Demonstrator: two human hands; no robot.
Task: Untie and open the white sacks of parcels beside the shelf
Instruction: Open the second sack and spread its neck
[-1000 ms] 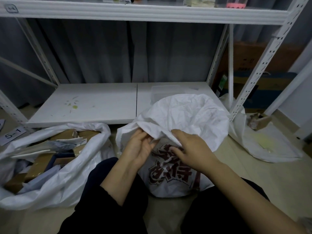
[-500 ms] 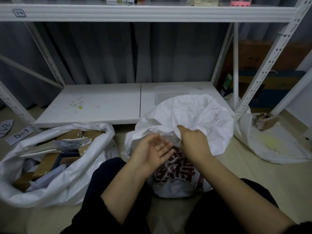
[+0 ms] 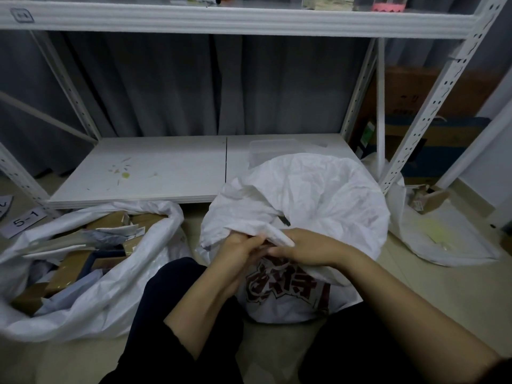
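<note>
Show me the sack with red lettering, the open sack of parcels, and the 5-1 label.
red-lettered sack (image 3: 318,195), head view, crumpled upper fabric.
open sack of parcels (image 3: 97,309), head view, its near white wall.
5-1 label (image 3: 25,219), head view, middle of the paper.

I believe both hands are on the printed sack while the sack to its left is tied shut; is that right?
No: the head view shows the left sack open, parcels visible. The left hand and right hand do hold the printed sack.

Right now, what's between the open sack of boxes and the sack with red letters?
In the head view, a strip of pale floor and the person's dark-trousered knee lie between the open sack and the red-lettered sack.
</note>
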